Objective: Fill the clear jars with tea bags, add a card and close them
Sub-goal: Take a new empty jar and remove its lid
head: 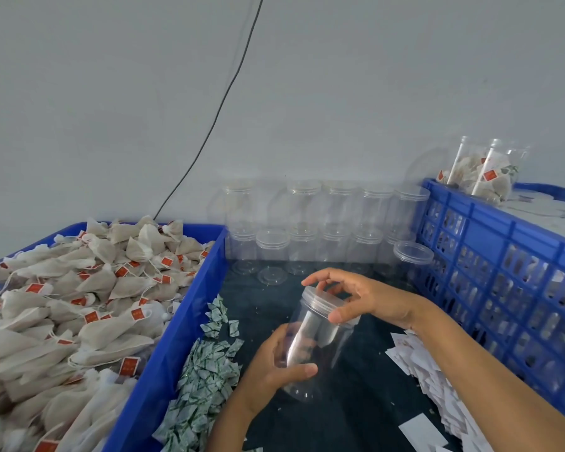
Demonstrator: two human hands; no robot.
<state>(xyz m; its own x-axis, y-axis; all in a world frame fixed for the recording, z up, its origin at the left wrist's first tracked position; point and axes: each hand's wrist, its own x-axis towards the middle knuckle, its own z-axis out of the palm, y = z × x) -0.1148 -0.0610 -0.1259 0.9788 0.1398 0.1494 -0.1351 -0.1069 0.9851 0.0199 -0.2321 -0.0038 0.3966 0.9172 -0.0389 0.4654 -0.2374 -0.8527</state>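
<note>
Two hands (276, 360) round smooth clear jar (313, 340)

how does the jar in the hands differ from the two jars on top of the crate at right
The held jar is empty; the two crate-top jars hold tea bags and cards. The held jar is gripped tilted above the dark mat; those two rest on the blue crate. All are clear plastic.

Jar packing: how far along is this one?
Done: two filled jars lie on the blue crate at right. In hand: the left hand grips an empty jar while the right hand holds its lid. Left: rows of empty jars, the heaped tea bags and the cards.
</note>
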